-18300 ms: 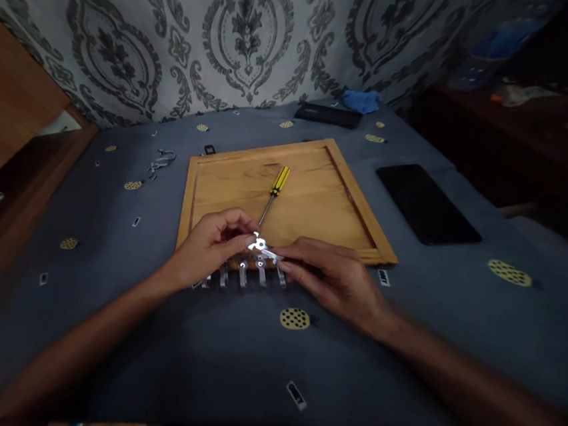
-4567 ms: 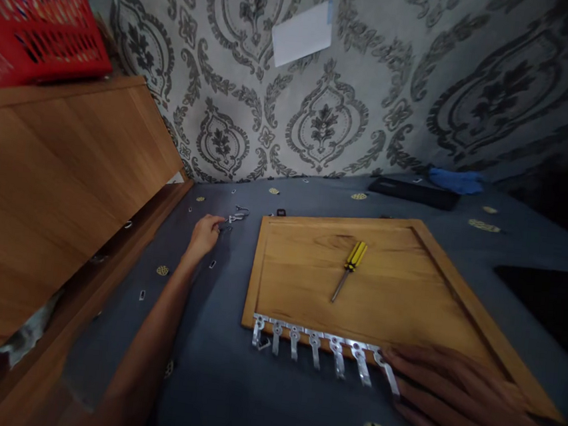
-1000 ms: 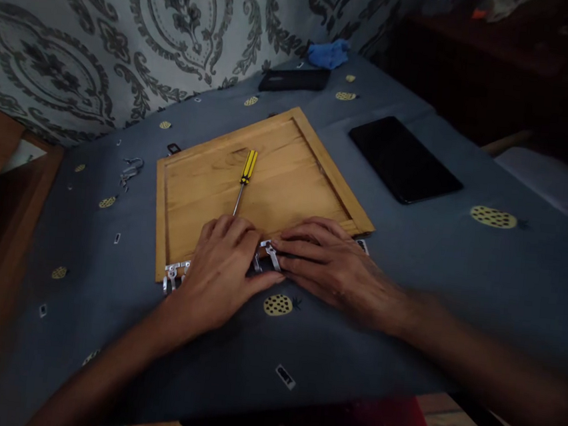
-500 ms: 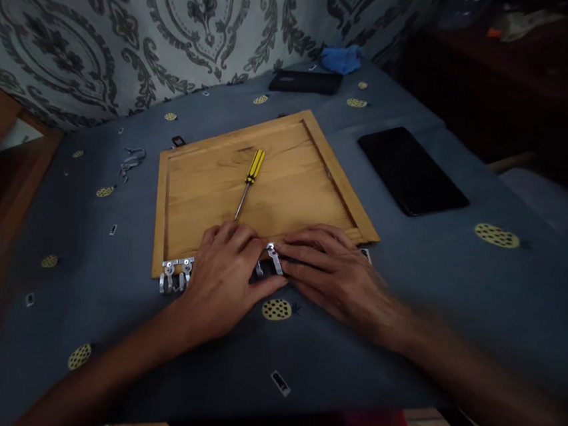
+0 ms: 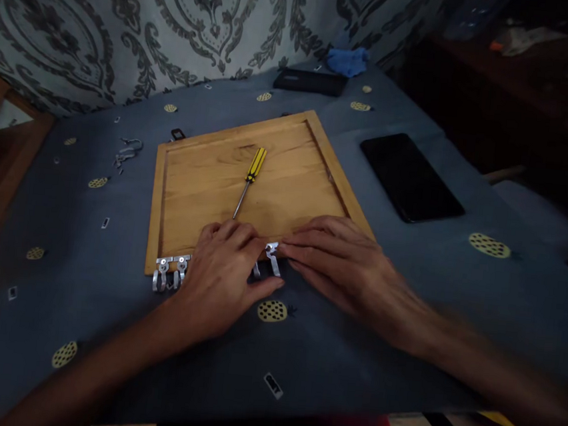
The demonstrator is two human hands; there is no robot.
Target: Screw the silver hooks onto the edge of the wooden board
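Observation:
A framed wooden panel (image 5: 204, 205) lies flat, with a yellow-and-black screwdriver (image 5: 250, 177) resting on it. At its front edge, my left hand (image 5: 220, 274) curls over the wood, thumb stretched out below a curved silver metal bracket (image 5: 272, 259). The bracket shows between that thumb and the forefinger; the rest of it is hidden. From the other side, the extended fingers of my right hand (image 5: 344, 266) lie along the front edge, tips touching the bracket. A pair of similar metal brackets (image 5: 172, 272) is screwed on at the panel's front left corner.
Small loose metal pieces (image 5: 128, 152) lie left of the panel on the blue tablecloth (image 5: 103, 316). A black phone (image 5: 412, 177) lies to the right. Farther back are a dark flat case (image 5: 310, 81) and a crumpled blue cloth (image 5: 347, 61). A patterned curtain (image 5: 202, 17) hangs behind.
My right hand has shifted slightly, its fingers drawn closer together beside the bracket. My left hand keeps its place on the panel edge. The view has tilted a little.

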